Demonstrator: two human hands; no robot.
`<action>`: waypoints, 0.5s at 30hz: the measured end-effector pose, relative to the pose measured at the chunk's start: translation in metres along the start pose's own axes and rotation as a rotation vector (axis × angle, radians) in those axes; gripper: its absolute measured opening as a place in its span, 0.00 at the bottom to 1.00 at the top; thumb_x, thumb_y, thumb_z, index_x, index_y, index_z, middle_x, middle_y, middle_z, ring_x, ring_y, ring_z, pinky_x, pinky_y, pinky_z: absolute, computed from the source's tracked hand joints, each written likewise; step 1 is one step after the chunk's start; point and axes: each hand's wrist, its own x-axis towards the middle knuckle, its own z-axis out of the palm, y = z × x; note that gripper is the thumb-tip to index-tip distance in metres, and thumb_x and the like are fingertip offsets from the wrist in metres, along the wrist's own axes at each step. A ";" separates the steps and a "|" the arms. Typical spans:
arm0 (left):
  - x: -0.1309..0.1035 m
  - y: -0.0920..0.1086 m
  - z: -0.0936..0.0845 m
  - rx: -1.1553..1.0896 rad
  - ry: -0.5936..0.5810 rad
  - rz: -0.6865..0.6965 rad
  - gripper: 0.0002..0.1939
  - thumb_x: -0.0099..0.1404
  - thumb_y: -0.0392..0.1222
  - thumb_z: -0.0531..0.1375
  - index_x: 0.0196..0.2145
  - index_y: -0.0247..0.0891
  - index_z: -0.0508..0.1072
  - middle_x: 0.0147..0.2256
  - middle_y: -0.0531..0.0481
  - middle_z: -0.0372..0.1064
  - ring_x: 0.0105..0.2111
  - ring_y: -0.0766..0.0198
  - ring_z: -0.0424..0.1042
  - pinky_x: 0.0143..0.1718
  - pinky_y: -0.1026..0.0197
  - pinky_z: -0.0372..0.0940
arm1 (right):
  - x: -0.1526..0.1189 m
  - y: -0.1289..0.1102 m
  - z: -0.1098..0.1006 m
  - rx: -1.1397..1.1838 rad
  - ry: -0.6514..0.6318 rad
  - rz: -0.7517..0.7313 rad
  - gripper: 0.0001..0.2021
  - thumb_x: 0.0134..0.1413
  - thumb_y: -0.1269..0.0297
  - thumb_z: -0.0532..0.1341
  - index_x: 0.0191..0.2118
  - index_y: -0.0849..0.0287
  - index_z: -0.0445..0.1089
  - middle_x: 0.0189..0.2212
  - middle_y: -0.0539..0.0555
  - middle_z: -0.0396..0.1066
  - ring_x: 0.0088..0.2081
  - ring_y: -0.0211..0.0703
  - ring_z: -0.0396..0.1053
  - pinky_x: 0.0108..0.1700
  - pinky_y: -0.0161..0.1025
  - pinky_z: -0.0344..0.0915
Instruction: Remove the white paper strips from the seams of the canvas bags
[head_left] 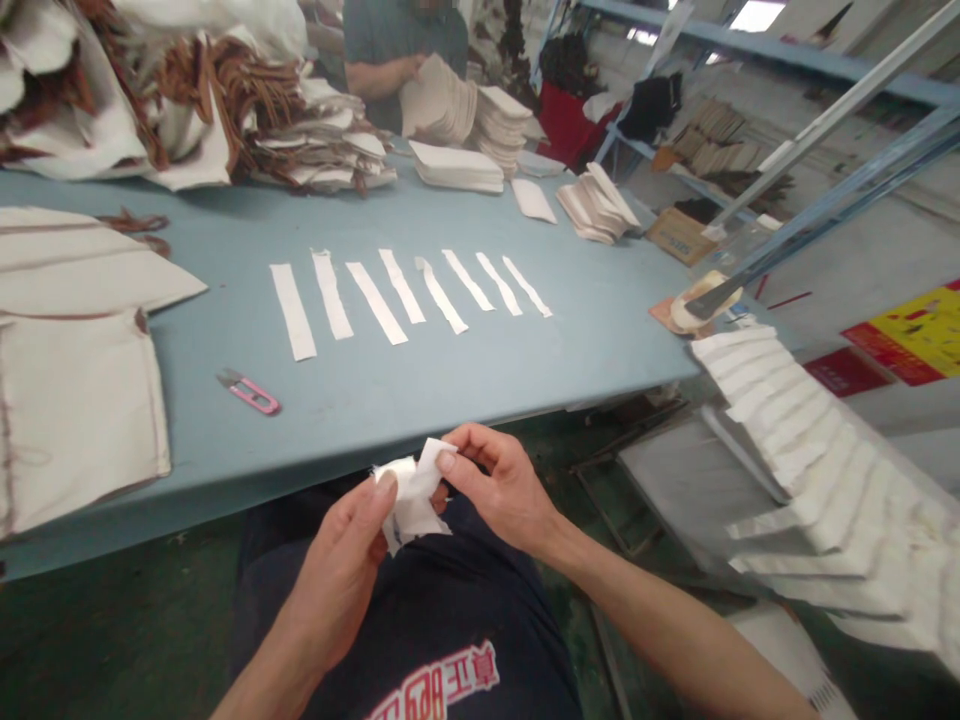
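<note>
Just past the near table edge, over my lap, my left hand (pixel 349 555) pinches a small bunch of white fabric strips (pixel 409 500) between thumb and fingers. My right hand (pixel 502 490) grips the raised end of one strip from the same bunch, thumb on top. How many pieces are in the bunch I cannot tell. On the table in front lie several separate white strips (pixel 294 312), laid side by side in a slanting row. A pair of pink-handled thread snips (pixel 251 391) rests left of my hands, its blades pointing away to the left.
A blue-green covered table (pixel 375 400) spans the view. Cream fabric pieces (pixel 82 410) lie at left; piled fabric (pixel 315 130) sits behind. A co-worker (pixel 405 60) handles stacked pieces across the table. At right are a glue container with a brush (pixel 705 300) and overlapping white strips (pixel 840 480).
</note>
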 end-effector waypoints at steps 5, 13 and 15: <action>-0.001 -0.006 -0.012 0.316 -0.061 0.098 0.33 0.61 0.69 0.71 0.46 0.35 0.87 0.43 0.37 0.86 0.44 0.43 0.82 0.50 0.51 0.73 | 0.019 -0.006 -0.006 0.087 0.132 0.007 0.14 0.56 0.52 0.69 0.30 0.55 0.71 0.24 0.47 0.71 0.26 0.37 0.65 0.29 0.34 0.63; 0.007 -0.030 0.009 0.583 -0.017 0.377 0.21 0.74 0.56 0.61 0.42 0.37 0.87 0.34 0.43 0.85 0.33 0.51 0.80 0.36 0.57 0.69 | 0.056 -0.021 0.004 0.311 0.237 0.057 0.18 0.51 0.47 0.71 0.30 0.54 0.67 0.24 0.47 0.72 0.25 0.39 0.69 0.32 0.36 0.71; 0.007 -0.034 0.014 0.650 -0.062 0.436 0.20 0.75 0.53 0.59 0.40 0.38 0.87 0.31 0.44 0.84 0.31 0.53 0.80 0.34 0.58 0.67 | 0.071 -0.024 0.004 0.354 0.279 0.074 0.17 0.54 0.49 0.69 0.31 0.54 0.65 0.22 0.46 0.70 0.22 0.37 0.67 0.28 0.36 0.70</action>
